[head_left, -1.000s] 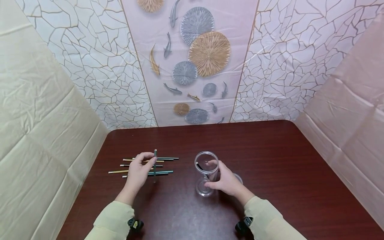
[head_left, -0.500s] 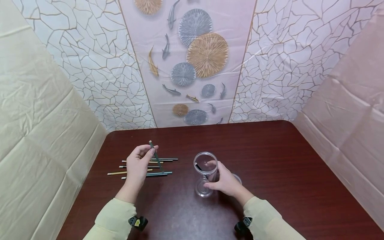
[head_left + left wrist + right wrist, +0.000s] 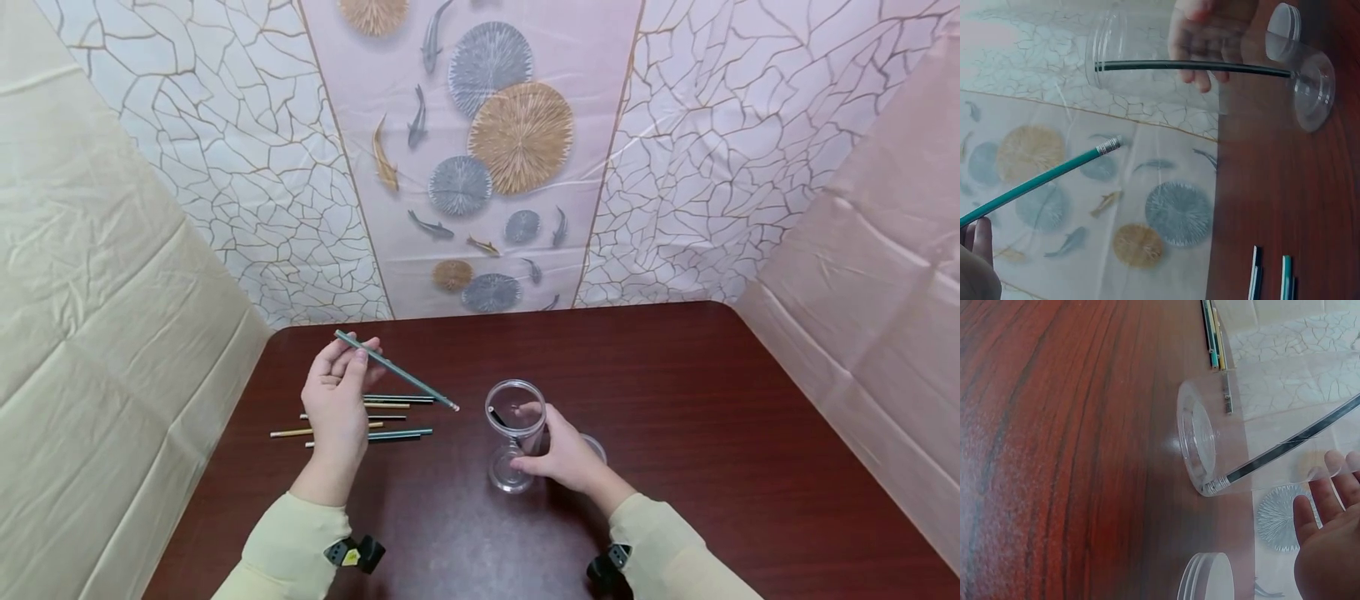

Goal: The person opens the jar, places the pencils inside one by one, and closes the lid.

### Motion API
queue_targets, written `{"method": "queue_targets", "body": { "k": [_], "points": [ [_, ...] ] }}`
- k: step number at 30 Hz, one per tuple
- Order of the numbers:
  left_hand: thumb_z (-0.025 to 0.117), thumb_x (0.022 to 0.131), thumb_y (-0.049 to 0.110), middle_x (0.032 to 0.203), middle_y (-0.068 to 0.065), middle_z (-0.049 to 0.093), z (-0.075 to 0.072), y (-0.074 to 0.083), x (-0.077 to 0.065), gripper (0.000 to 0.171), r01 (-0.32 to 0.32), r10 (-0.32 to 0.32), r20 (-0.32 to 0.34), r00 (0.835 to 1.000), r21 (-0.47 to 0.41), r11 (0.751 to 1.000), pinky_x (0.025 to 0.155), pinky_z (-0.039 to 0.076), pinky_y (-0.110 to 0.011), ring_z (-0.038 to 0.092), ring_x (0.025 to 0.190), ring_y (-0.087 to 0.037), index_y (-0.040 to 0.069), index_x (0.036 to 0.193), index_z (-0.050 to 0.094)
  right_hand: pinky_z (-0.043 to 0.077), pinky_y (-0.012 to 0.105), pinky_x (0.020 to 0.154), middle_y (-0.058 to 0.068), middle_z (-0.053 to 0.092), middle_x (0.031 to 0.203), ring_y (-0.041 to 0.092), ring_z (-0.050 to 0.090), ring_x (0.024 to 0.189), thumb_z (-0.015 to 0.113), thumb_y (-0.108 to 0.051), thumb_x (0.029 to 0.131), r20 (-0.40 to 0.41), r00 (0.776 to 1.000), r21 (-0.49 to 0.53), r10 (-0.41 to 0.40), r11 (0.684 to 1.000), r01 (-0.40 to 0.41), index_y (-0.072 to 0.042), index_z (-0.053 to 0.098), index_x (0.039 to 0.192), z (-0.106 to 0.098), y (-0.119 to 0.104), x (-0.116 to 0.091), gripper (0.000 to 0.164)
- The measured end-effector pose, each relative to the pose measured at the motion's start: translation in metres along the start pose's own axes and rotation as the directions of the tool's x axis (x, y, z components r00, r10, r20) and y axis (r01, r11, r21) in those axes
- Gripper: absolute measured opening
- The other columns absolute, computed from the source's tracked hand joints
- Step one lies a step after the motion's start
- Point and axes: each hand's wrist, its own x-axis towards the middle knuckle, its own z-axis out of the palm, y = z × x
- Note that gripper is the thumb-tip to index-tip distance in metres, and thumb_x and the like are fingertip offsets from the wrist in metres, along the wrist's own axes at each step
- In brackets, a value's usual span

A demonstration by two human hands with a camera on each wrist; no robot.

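My left hand pinches a teal pencil above the table. The pencil slants down to the right; its eraser end points toward a clear plastic jar, still apart from it. The jar stands upright and uncapped on the table, with my right hand gripping its right side. Inside leans a black pencil, its eraser end at the bottom in the right wrist view. Below and beyond my left hand lie several loose pencils, partly hidden by that hand.
A clear round lid lies on the table just right of the jar, partly behind my right hand in the head view. The dark red wooden table meets a patterned cloth backdrop at its far edge, with cloth walls at both sides.
My left hand has lifted the teal pencil off the pile and turned it from upright to slanting, its eraser end swinging right toward the jar. My right hand and the jar have stayed put.
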Motion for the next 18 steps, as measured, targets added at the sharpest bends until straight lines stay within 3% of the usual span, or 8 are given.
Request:
{"method": "queue_targets", "body": {
  "k": [8, 18],
  "points": [
    [0.064, 0.087, 0.001, 0.095, -0.014, 0.069, 0.009, 0.008, -0.002, 0.021, -0.009, 0.011, 0.012, 1.0, -0.145, 0.989, 0.073, 0.054, -0.037, 0.066, 0.09, -0.025, -0.005, 0.106, 0.057, 0.045, 0.034, 0.083, 0.003, 0.057, 0.112, 0.011, 0.058, 0.086, 0.085, -0.02, 0.067, 0.001, 1.0, 0.01, -0.005, 1.0, 0.005, -0.009, 0.048, 0.122, 0.0, 0.002, -0.001, 0.067],
    [0.061, 0.086, -0.006, 0.091, -0.019, 0.067, 0.02, 0.015, -0.004, 0.017, -0.012, 0.022, 0.025, 0.999, -0.348, 0.938, 0.069, 0.054, -0.037, 0.068, 0.08, -0.027, -0.006, 0.101, 0.053, 0.045, 0.033, 0.083, 0.002, 0.057, 0.112, 0.01, 0.058, 0.085, 0.084, -0.02, 0.067, 0.007, 1.0, 0.007, 0.001, 1.0, -0.001, -0.009, 0.048, 0.122, -0.001, 0.002, 0.0, 0.066]
  ]
}}
